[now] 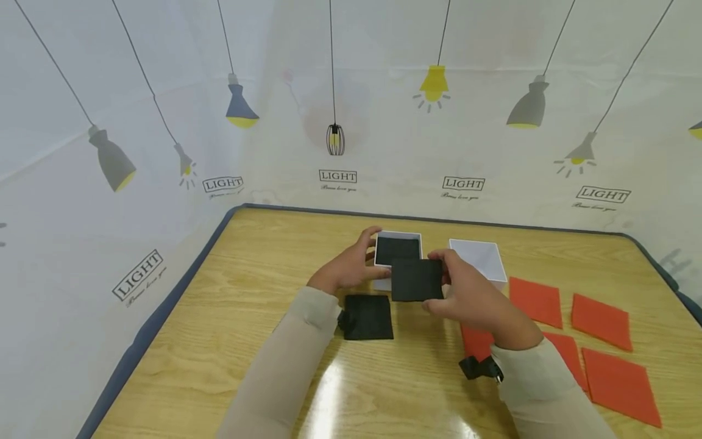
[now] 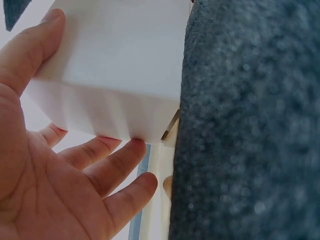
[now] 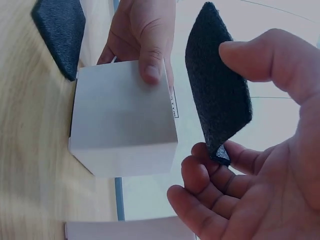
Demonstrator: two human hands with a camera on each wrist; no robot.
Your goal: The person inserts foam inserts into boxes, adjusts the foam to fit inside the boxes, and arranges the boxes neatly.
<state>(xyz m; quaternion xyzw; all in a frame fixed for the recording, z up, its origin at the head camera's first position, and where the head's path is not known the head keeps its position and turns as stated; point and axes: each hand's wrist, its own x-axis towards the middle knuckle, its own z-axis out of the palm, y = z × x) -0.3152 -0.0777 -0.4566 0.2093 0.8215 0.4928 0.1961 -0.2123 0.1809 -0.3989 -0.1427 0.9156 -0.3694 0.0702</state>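
Note:
My left hand (image 1: 348, 267) grips a white open-topped box (image 3: 120, 110), thumb on its near face and fingers along its left side. Inside the box lies a black felt square (image 1: 396, 250). Between thumb and fingers, my right hand (image 1: 471, 297) pinches another black felt square (image 1: 417, 281), raised just in front of the box opening. This held square is tilted and covers part of the box's front in the head view. On the table near my left wrist lies a further black felt square (image 1: 368, 318).
A second white box-like piece (image 1: 477, 259) stands behind my right hand, its interior showing. Several red felt squares (image 1: 601, 321) lie spread on the wooden table (image 1: 247, 317) at the right, one partly under my right arm. A printed white curtain (image 1: 384, 183) surrounds the table's back and sides.

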